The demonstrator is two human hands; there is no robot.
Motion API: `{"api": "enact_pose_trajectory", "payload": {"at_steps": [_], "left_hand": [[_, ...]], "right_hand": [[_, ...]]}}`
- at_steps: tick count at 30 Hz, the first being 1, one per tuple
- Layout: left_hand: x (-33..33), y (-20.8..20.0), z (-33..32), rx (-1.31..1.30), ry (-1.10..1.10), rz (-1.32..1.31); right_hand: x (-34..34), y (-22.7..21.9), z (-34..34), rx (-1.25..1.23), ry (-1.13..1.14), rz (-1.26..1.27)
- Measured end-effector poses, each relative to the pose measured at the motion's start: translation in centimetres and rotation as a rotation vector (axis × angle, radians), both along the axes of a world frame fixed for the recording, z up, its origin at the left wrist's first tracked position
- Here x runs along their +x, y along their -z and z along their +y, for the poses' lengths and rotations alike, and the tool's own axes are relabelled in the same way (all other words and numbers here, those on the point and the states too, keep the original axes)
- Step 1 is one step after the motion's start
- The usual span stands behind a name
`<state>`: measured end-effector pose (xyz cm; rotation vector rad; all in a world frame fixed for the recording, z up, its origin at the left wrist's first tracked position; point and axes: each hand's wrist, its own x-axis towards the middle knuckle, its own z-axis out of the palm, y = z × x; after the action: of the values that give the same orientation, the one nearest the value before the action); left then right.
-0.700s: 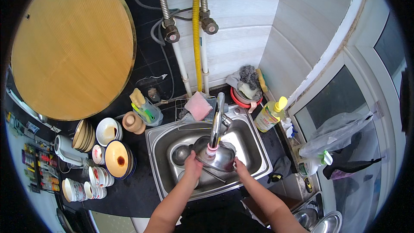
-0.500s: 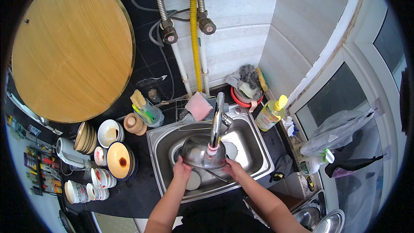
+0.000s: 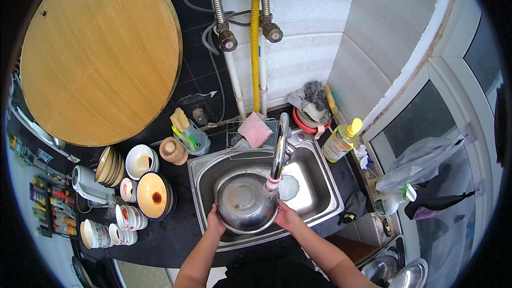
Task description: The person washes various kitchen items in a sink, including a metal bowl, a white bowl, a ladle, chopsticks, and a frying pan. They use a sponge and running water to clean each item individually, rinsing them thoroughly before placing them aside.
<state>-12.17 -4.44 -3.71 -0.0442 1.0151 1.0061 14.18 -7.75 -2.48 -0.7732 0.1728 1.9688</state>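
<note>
A round stainless steel bowl (image 3: 245,202) is held over the sink (image 3: 198,202), its stained outer bottom facing up toward me. Gripping its left rim is my left hand (image 3: 214,221). On the opposite side, my right hand (image 3: 287,216) grips the lower right rim. The chrome faucet (image 3: 280,146) arches over the bowl's right edge, its pinkish nozzle close to the metal. Whether water is running I cannot make out. Beyond the bowl, a pale round disc (image 3: 289,187) lies in the sink. The fingers under the bowl are hidden.
Stacked dirty bowls (image 3: 151,196) stand left of the sink, beside a wooden pestle-like piece (image 3: 173,151). A pink cloth (image 3: 255,130) lies on the wire rack behind. Right of the sink are a yellow detergent bottle (image 3: 341,141) and a red basin (image 3: 305,122) with scrubbers.
The bowl has been tilted, so more of its outer bottom faces me, and it has come nearer and slightly left relative to the faucet. Both hands keep their grip. The whole view has shifted slightly.
</note>
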Motion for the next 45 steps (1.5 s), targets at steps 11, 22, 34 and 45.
{"api": "enact_pose_trajectory", "payload": {"at_steps": [11,22,34,45], "left_hand": [[7.3,1.0,0.7,-0.035,0.574,0.284],[4.9,0.8,1.6,-0.035,0.519,0.170],[-1.2,0.4,1.8,0.078,0.560,0.200],[-2.0,-1.9,1.2,0.208,0.691,0.295]], "right_hand": [[4.9,-0.1,-4.6,0.017,0.414,-0.313],[1.0,-3.4,-5.4,0.155,0.316,-0.495],[-3.6,-2.2,2.8,0.154,0.231,-0.706],[-5.6,-2.8,2.2,0.356,-0.063,-1.078]]}}
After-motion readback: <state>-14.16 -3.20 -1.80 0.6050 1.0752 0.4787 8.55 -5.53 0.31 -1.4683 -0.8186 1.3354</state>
